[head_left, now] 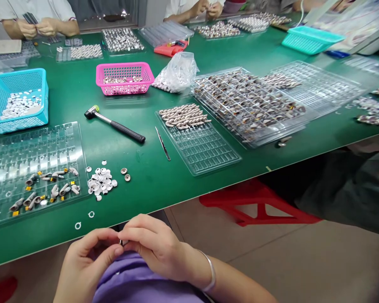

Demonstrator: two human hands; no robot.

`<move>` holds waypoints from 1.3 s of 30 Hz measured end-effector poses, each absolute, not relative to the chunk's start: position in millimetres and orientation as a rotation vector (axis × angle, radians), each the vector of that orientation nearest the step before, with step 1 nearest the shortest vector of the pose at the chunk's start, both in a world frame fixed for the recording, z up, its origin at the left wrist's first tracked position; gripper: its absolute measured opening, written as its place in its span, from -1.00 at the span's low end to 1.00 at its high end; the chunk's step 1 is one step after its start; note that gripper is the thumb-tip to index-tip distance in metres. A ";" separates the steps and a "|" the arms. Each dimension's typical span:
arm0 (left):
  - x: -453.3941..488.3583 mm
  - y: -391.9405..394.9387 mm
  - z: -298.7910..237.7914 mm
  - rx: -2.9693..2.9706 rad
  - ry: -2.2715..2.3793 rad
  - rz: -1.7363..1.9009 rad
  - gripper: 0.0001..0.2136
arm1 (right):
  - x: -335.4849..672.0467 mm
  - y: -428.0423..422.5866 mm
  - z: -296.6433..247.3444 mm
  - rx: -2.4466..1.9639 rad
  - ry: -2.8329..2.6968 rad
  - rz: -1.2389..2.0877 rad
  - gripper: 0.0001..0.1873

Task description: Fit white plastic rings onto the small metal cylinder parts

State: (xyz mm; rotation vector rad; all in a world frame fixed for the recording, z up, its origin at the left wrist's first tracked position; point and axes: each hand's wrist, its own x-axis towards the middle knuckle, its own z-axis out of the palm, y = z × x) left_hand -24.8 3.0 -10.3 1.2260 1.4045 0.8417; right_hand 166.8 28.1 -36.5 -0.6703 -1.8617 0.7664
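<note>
My left hand (88, 261) and my right hand (154, 244) meet over my lap, just off the table's front edge. Between their pinched fingertips is a small dark and shiny part (122, 242), mostly covered by the fingers, so its kind does not show. On the green table beyond lie two white rings (78, 225), a pile of small white round discs (101, 182) and two brownish round caps (127, 177). To their left, a clear plastic tray (72, 143) carries several grey curved pieces (54, 191) with small yellow tabs.
A hammer (123, 129) and tweezers (162, 144) lie mid-table. Near them stand a blue basket (45, 97), a pink basket (125, 89), a plastic bag (180, 73) and trays of parts (205, 155). A red stool (255, 202) is below the edge. Co-workers' hands (38, 28) work opposite.
</note>
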 end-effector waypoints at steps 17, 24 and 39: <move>-11.9 0.0 4.8 1.042 1.497 0.885 -0.89 | 168.0 28.1 -39.6 -0.612 -1.753 0.785 -0.83; -9.1 -2.9 5.2 1.066 1.570 0.940 -0.89 | 166.8 25.3 -40.0 -0.665 -1.688 0.836 -0.90; -12.3 -4.5 5.0 1.269 1.571 0.946 -0.91 | 166.7 21.6 -39.2 -0.666 -1.706 0.825 -0.86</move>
